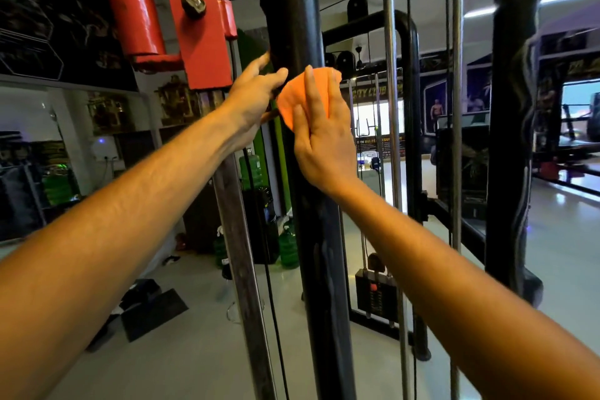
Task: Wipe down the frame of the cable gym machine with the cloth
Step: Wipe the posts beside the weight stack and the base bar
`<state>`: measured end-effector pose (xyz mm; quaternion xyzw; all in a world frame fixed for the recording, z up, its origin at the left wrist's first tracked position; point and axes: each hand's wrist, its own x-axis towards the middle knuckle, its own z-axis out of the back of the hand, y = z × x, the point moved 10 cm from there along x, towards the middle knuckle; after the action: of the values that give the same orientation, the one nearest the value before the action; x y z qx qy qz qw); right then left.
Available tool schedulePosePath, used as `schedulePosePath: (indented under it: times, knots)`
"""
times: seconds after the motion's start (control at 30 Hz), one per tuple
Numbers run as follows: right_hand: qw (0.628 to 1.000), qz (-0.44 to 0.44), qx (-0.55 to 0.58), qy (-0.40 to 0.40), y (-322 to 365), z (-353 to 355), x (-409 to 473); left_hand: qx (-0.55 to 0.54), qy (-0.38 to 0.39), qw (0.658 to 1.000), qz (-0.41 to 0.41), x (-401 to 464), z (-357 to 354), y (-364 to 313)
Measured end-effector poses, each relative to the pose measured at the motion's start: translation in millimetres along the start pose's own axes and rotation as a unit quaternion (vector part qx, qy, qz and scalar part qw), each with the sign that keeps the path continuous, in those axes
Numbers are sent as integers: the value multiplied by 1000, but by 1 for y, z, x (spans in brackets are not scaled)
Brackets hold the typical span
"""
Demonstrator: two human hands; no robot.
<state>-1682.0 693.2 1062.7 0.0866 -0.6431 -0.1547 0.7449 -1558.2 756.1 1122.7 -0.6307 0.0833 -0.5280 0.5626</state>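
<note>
A: Where is the cloth (293, 101) right now?

B: Flat against the black upright post (292, 26) of the frame, about level with the lower end of the red carriage (194, 26) that sits on the rail to the left. The right hand (319, 136) presses it there with straight, spread fingers, so the grip on that side is open, palm pushing rather than pinching.

A: And the other hand?

B: The left hand (256, 91) reaches to the left face of the same post, just beside the cloth. Its fingers look extended and they touch the metal or the cloth's edge; I cannot tell which. It holds nothing that I can see, so I'd call that grip open as well.

A: How will the cloth behave?

B: It looks thin, soft and very light. It should drape to the post's shape, but it will bunch or slide out from under a flat palm if pressure drops. Curling the fingers round the post with the cloth between would likely hold it better for long strokes.

A: And the frame itself?

B: Stiff, heavy steel, painted and scuffed; it won't move under a hand. The steel guide rods (391, 107) and the cable (259, 237) stand near, so fingers need care there.
</note>
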Motion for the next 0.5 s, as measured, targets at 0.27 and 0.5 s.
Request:
schedulePosePath:
  times: [0.27,0.5]
  knots:
    - [999,-30,-30,10,-44,-28,-162,-35,4,999,-23,-10,-4,24]
    - [999,-33,-9,-4,-24,-15,-70,-26,-1,1000,-14,-19,-7,33]
